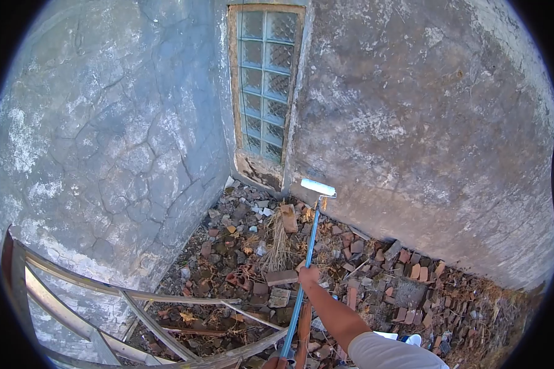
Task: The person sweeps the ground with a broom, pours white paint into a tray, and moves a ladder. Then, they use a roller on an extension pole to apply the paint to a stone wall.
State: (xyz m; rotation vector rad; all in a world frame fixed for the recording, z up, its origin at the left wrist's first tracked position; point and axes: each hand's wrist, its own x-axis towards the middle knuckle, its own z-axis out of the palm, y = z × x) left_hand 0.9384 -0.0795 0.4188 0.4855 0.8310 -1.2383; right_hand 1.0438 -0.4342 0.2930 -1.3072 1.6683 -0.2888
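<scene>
A paint roller (318, 187) with a white sleeve is fixed to the end of a long blue pole (313, 237). The roller is at the foot of the right-hand wall (425, 135), near the corner; whether it touches the wall is hard to tell. Midway along the pole, my right hand (308, 275) is wrapped round it. Lower down, at the bottom edge of the view, my left hand (274, 363) grips the pole's near end and is mostly cut off.
Broken bricks and rubble (271, 246) cover the ground. A bent frame (166, 299) of slats curves across the lower left. Cracked blue-grey wall (117, 135) stands on the left. A glass-block window (264, 80) is near the corner. Something white (412, 339) lies beside my right sleeve.
</scene>
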